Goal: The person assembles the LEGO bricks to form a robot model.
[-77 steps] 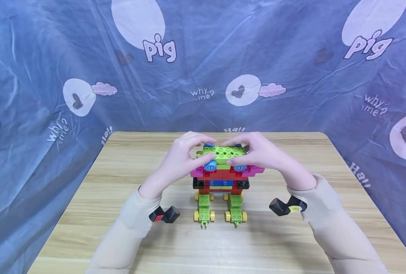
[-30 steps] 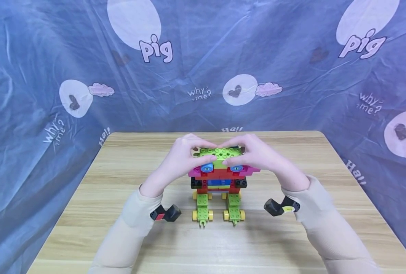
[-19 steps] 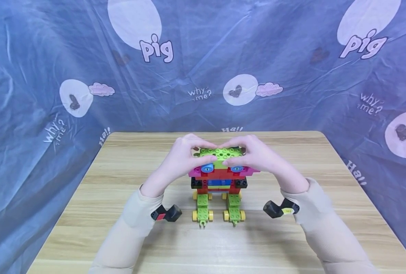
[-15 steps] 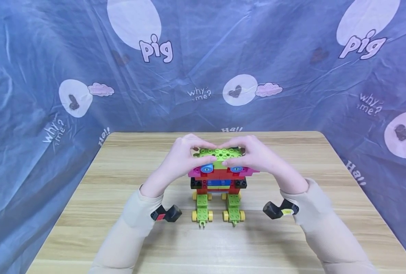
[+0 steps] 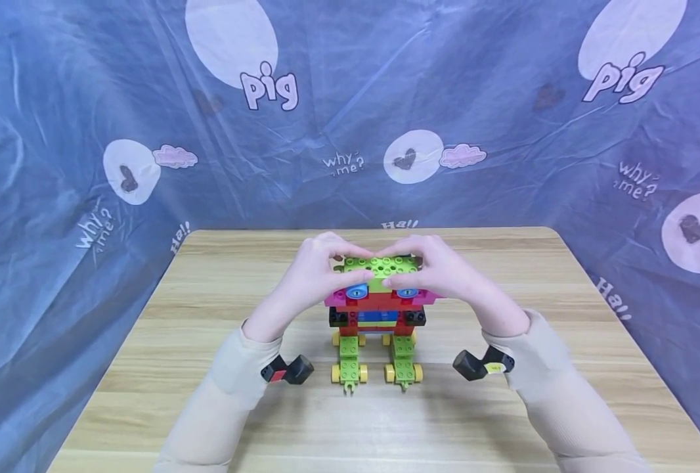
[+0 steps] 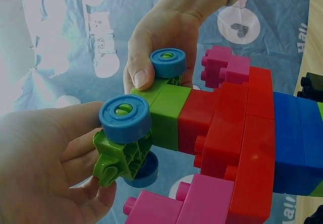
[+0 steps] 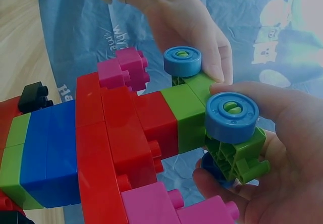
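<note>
A toy figure of building bricks stands upright on the table in the head view, with red, blue, pink and black bricks (image 5: 378, 301) in its body. On top lies a lime-green wheeled base (image 5: 385, 263) with blue wheels. My left hand (image 5: 303, 276) grips its left end, thumb at the front and fingers behind; my right hand (image 5: 449, 269) grips the right end likewise. In the left wrist view a blue wheel (image 6: 126, 125) and a green hook sit beside the left fingers. The right wrist view shows another blue wheel (image 7: 232, 123) near the right fingers. Some fingertips are hidden.
The figure's feet are two green wheeled bases (image 5: 349, 370) with yellow wheels, standing on the wooden table (image 5: 167, 368). A blue printed cloth (image 5: 338, 98) hangs behind and at both sides. Each wrist wears a small black camera (image 5: 287, 370).
Compared with the earliest frame, both hands and the green top base sit slightly lower, and the right forearm has shifted left. Over the last second almost nothing moves; both hands keep their grip.
</note>
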### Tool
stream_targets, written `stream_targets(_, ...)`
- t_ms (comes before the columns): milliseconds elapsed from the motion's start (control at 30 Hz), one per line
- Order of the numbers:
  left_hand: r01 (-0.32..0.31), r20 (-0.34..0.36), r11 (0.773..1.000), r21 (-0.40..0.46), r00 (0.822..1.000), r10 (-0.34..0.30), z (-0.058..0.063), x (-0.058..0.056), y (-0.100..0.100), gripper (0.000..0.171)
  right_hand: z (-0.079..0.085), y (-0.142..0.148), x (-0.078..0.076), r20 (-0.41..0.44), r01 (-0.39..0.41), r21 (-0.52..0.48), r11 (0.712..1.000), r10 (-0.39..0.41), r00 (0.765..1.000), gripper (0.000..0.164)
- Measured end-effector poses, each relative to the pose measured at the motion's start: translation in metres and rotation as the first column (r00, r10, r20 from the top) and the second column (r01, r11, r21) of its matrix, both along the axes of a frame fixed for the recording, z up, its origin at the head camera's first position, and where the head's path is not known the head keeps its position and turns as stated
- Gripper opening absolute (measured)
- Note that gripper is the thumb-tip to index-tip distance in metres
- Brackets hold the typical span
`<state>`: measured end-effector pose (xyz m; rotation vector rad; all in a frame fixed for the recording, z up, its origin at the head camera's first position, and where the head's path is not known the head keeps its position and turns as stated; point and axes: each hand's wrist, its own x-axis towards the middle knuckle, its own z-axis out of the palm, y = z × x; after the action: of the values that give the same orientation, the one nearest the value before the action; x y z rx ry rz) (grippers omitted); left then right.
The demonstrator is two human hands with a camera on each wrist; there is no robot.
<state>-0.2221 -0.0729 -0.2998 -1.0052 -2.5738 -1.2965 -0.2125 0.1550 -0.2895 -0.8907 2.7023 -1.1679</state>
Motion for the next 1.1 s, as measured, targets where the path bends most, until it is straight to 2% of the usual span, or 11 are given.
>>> stream_targets(700,-0.015,-0.004,1.0,0.0,1.0,0.015,-0.0013,0.0008,0.0006,0.028,-0.0035,0.0003,-0.0013,0.003,0.012,-0.013,1.0,-0.012,1.0,0.041)
stream_targets(1100,0.006,-0.039,1.0,-0.019,0.999,-0.006,0.0018,0.0011,-0.0004,0.03,-0.002,-0.0009,0.002,-0.005,0.026,0.012,1.0,-0.026,1.0,0.04)
